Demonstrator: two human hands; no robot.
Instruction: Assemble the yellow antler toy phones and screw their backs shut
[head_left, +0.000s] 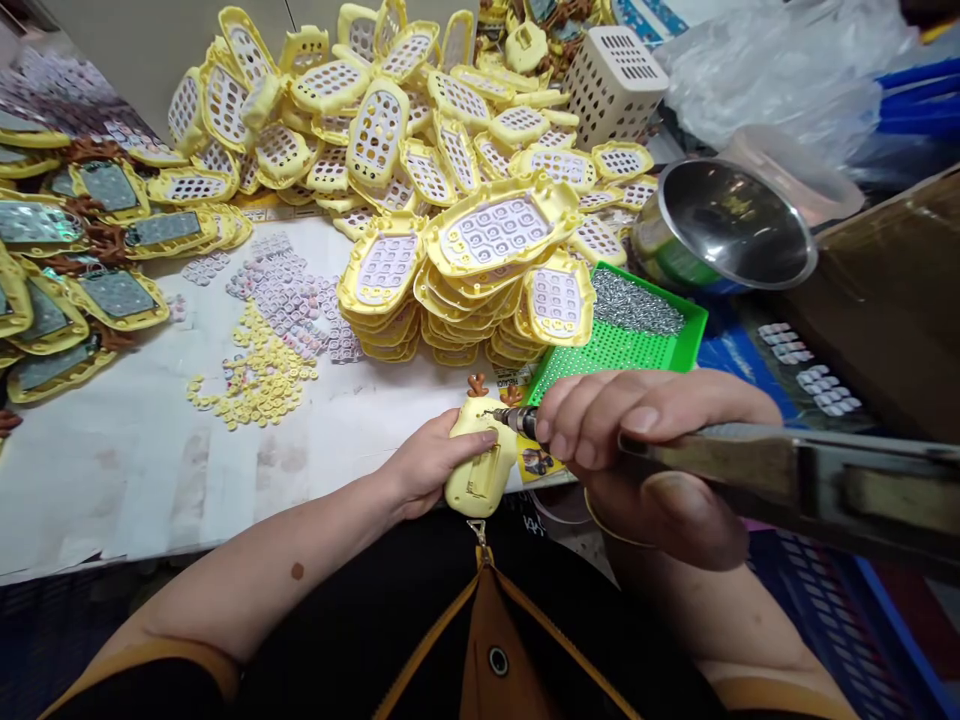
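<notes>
The toy (480, 460) in the hands is pale yellow with brown antlers (478, 384). The shells (420, 130) heaped behind are yellow with white perforated grids. The tray (637, 345) is bright green, holding silver-grey screws (637, 303). The surface (112, 470) is white, strewn with yellow buttons (255, 375). The basket (613, 82) is white with dotted holes.

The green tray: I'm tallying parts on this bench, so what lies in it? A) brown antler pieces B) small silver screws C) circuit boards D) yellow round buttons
B: the green tray holds a heap of small silver screws at its far end, just beyond the right hand with the electric screwdriver; the yellow round buttons lie loose on the white table cover.
</notes>
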